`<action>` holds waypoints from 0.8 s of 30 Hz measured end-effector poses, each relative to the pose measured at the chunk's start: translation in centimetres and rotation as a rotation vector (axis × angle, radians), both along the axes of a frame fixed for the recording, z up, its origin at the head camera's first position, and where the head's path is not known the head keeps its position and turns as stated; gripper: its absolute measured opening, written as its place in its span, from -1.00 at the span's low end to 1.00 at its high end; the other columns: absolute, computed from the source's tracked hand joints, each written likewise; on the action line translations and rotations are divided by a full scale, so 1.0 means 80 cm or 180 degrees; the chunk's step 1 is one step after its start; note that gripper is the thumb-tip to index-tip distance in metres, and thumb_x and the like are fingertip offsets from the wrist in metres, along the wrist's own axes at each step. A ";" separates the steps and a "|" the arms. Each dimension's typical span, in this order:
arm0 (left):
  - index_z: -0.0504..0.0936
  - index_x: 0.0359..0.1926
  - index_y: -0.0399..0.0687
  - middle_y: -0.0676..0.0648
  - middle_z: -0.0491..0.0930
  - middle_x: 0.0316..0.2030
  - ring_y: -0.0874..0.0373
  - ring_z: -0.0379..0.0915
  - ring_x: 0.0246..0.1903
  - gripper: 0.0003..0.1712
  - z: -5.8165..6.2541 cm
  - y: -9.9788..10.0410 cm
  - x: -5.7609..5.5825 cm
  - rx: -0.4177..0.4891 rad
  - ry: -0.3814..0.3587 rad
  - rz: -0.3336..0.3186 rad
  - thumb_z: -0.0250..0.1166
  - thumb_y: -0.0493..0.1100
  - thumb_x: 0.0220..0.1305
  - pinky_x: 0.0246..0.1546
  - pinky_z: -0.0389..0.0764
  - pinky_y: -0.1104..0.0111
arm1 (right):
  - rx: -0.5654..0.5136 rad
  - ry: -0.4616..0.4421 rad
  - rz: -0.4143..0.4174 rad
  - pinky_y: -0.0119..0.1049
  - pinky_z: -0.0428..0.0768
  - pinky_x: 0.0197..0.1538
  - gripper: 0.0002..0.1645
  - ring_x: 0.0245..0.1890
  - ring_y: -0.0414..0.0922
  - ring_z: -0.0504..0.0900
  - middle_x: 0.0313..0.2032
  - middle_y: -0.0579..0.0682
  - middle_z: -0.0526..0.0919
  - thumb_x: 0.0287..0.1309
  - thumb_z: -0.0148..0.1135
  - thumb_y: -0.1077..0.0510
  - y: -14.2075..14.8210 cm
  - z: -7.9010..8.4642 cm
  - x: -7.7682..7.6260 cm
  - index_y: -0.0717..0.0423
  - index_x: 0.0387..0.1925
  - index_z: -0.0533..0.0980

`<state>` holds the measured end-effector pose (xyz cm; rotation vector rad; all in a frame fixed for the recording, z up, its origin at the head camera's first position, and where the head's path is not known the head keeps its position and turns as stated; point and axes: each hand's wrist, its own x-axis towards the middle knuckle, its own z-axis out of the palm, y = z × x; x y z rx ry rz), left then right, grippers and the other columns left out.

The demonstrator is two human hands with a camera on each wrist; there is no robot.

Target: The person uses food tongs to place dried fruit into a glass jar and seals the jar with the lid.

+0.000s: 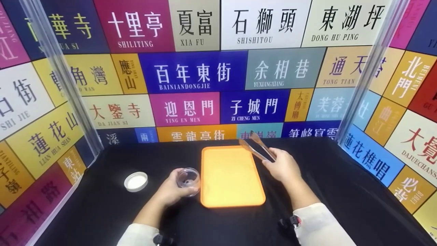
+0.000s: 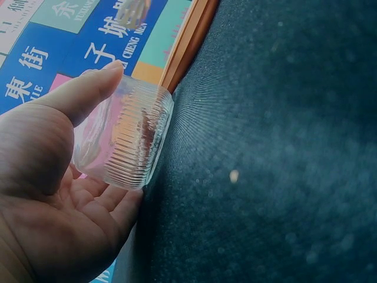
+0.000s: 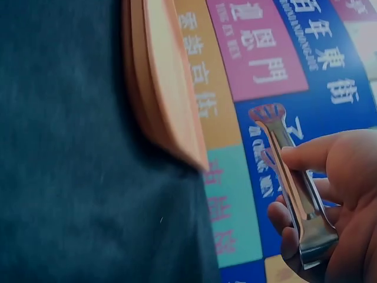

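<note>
My left hand [image 1: 175, 188] grips a clear ribbed jar [image 2: 132, 132] around its side, just left of the orange tray [image 1: 232, 176]. Something small and dark shows through the jar's wall, too unclear to name. In the head view the jar's open mouth faces up. My right hand [image 1: 283, 165] holds metal tongs [image 3: 294, 183] between thumb and fingers, above the tray's far right corner. The tongs' two arms stand apart with nothing between their tips. To the left, a round white lid [image 1: 136, 181] lies on the black cloth.
Black cloth [image 1: 102, 212] covers the table. Printed panels [image 1: 194, 71] with place names stand behind and at both sides. Clear upright posts [image 1: 372, 68] rise at the back corners. A small pale speck [image 2: 234, 175] lies on the cloth in the left wrist view.
</note>
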<state>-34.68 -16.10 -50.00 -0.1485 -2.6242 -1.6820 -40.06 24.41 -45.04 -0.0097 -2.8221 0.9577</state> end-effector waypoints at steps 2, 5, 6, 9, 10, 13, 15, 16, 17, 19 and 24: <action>0.32 0.50 -0.25 -0.30 0.54 0.43 -0.24 0.41 0.50 0.15 -0.001 0.000 0.000 0.0000 -0.0012 0.0015 0.75 -0.03 -0.01 0.63 0.31 -0.08 | 0.0018 -0.0034 -0.0051 0.36 0.44 0.50 -0.21 0.35 0.29 0.59 0.40 0.28 0.58 0.44 0.33 -0.12 0.009 -0.004 -0.003 0.09 0.55 0.38; 0.32 0.50 -0.24 -0.29 0.55 0.42 -0.23 0.42 0.50 0.15 -0.002 -0.001 -0.001 -0.0004 -0.0016 0.0033 0.75 -0.03 -0.01 0.63 0.31 -0.07 | 0.0032 -0.0078 -0.0130 0.37 0.40 0.53 -0.20 0.40 0.33 0.54 0.42 0.31 0.55 0.45 0.32 -0.10 0.024 -0.011 -0.009 0.14 0.55 0.36; 0.32 0.50 -0.24 -0.29 0.55 0.42 -0.22 0.42 0.50 0.15 -0.002 0.000 -0.001 -0.0008 -0.0013 0.0035 0.75 -0.03 -0.01 0.63 0.31 -0.07 | 0.0026 -0.0089 -0.0156 0.37 0.39 0.53 -0.20 0.40 0.34 0.53 0.43 0.32 0.54 0.45 0.31 -0.09 0.029 -0.014 -0.010 0.15 0.56 0.36; 0.31 0.50 -0.24 -0.29 0.54 0.43 -0.22 0.42 0.50 0.15 -0.002 0.000 -0.001 0.0011 -0.0025 0.0025 0.75 -0.03 -0.01 0.62 0.32 -0.07 | 0.0031 -0.0106 -0.0255 0.36 0.39 0.53 -0.20 0.41 0.36 0.52 0.43 0.35 0.53 0.46 0.30 -0.08 0.043 -0.024 -0.014 0.19 0.55 0.35; 0.31 0.51 -0.23 -0.29 0.54 0.43 -0.22 0.42 0.50 0.16 -0.002 0.000 -0.001 0.0017 -0.0040 0.0022 0.75 -0.02 -0.01 0.62 0.33 -0.08 | 0.0039 -0.0109 -0.0296 0.36 0.39 0.53 -0.21 0.41 0.37 0.52 0.44 0.35 0.52 0.46 0.29 -0.07 0.048 -0.027 -0.015 0.19 0.55 0.35; 0.29 0.53 -0.19 -0.26 0.52 0.46 -0.22 0.40 0.52 0.19 -0.001 0.000 -0.001 0.0031 -0.0102 0.0022 0.76 0.01 -0.02 0.62 0.33 -0.07 | 0.0088 -0.0068 -0.0421 0.35 0.41 0.52 -0.22 0.41 0.39 0.51 0.43 0.37 0.51 0.45 0.27 -0.06 0.059 -0.035 -0.017 0.22 0.53 0.36; 0.27 0.55 -0.18 -0.26 0.51 0.47 -0.23 0.39 0.52 0.21 -0.001 0.000 -0.002 0.0014 -0.0129 0.0020 0.75 0.03 -0.02 0.62 0.33 -0.09 | 0.0115 -0.0048 -0.0513 0.35 0.42 0.51 -0.23 0.41 0.40 0.50 0.44 0.38 0.50 0.44 0.26 -0.05 0.065 -0.038 -0.017 0.23 0.53 0.37; 0.27 0.55 -0.17 -0.25 0.51 0.47 -0.22 0.39 0.52 0.21 -0.001 -0.001 -0.002 0.0013 -0.0138 0.0028 0.75 0.03 -0.02 0.62 0.33 -0.09 | 0.0117 -0.0044 -0.0552 0.35 0.42 0.50 -0.23 0.41 0.40 0.50 0.44 0.38 0.50 0.45 0.26 -0.05 0.068 -0.039 -0.017 0.23 0.53 0.37; 0.28 0.55 -0.16 -0.25 0.52 0.47 -0.22 0.39 0.52 0.21 -0.001 -0.001 -0.002 0.0011 -0.0145 0.0037 0.75 0.03 -0.02 0.62 0.33 -0.09 | 0.0116 -0.0042 -0.0587 0.36 0.42 0.50 -0.23 0.41 0.40 0.50 0.44 0.39 0.50 0.45 0.25 -0.04 0.070 -0.039 -0.017 0.23 0.53 0.37; 0.28 0.55 -0.16 -0.24 0.52 0.46 -0.22 0.40 0.52 0.21 -0.001 -0.001 -0.002 0.0000 -0.0147 0.0049 0.75 0.03 -0.02 0.62 0.33 -0.09 | 0.0112 -0.0067 -0.0634 0.36 0.42 0.49 -0.23 0.40 0.41 0.50 0.44 0.39 0.50 0.45 0.24 -0.04 0.074 -0.041 -0.016 0.23 0.53 0.36; 0.28 0.54 -0.16 -0.24 0.52 0.46 -0.22 0.40 0.52 0.19 -0.001 -0.001 -0.002 -0.0009 -0.0159 0.0052 0.75 0.02 -0.01 0.62 0.32 -0.10 | 0.0097 -0.0238 -0.0698 0.41 0.42 0.45 -0.21 0.37 0.46 0.47 0.45 0.41 0.48 0.46 0.23 -0.08 0.079 -0.043 -0.013 0.22 0.54 0.34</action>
